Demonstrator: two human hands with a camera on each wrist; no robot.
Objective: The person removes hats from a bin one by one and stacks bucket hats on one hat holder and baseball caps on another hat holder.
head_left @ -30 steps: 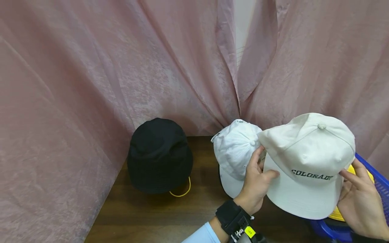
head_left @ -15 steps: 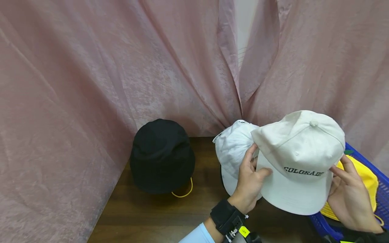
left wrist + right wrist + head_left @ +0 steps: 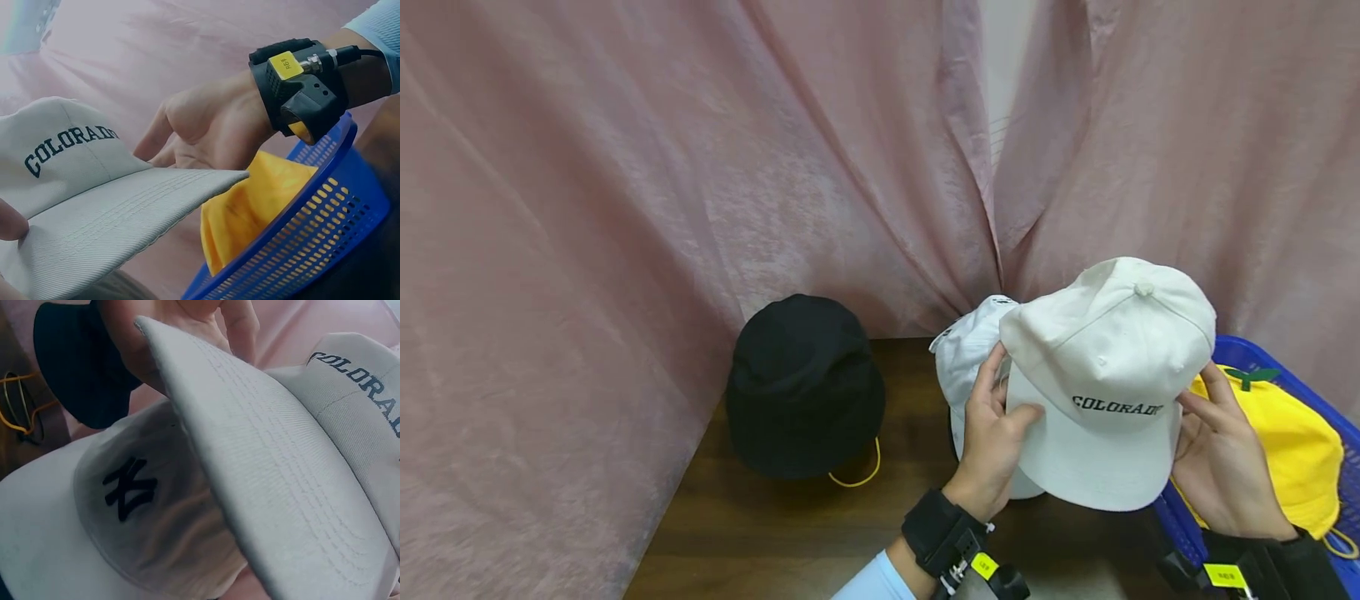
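Pinching the "COLORADO" cap [image 3: 1105, 383], left hand [image 3: 992, 442] and right hand [image 3: 1221, 454] grip its sides

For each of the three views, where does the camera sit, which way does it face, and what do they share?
Head: above, looking forward and down at the table; left hand and right hand grip the Colorado cap.
Left wrist: faces right toward the right hand, blue basket.
Right wrist: faces left at the NY cap, black hat.
All share the Colorado cap.
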